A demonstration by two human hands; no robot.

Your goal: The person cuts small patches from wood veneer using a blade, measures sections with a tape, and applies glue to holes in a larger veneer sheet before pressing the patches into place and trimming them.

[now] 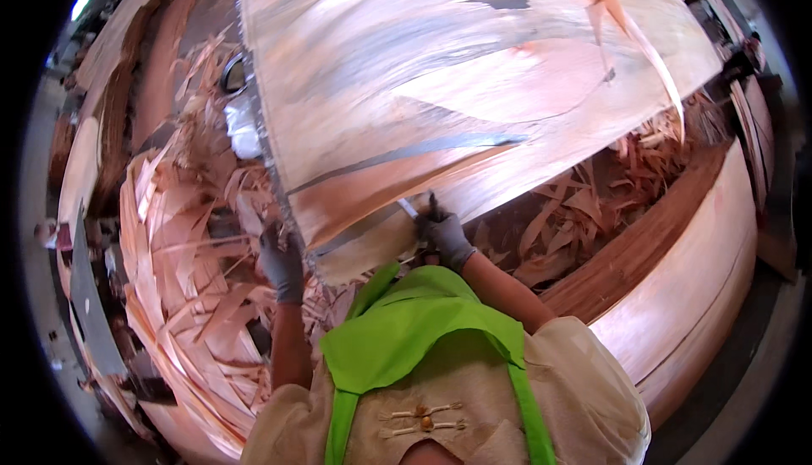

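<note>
A large pale wood veneer sheet (364, 127) with grey streaks spreads before me, its left edge ragged and dark. At its near edge my right hand (444, 232), in a grey glove, is closed around a slim tool, seemingly a knife (408, 207), whose light tip lies over the sheet. A brown band (381, 203) and a grey strip cross the sheet just beyond that hand. My left hand (281, 258), also gloved in grey, is beside the sheet's near left edge. Its fingers look curled; what they hold, if anything, is hidden.
Torn veneer scraps (194, 270) heap up on the left, near a white plastic bag (243, 127). More scraps (567, 220) lie on the right, before a thick veneer stack (677, 296). A loose strip (647, 46) curls over the sheet's far right side.
</note>
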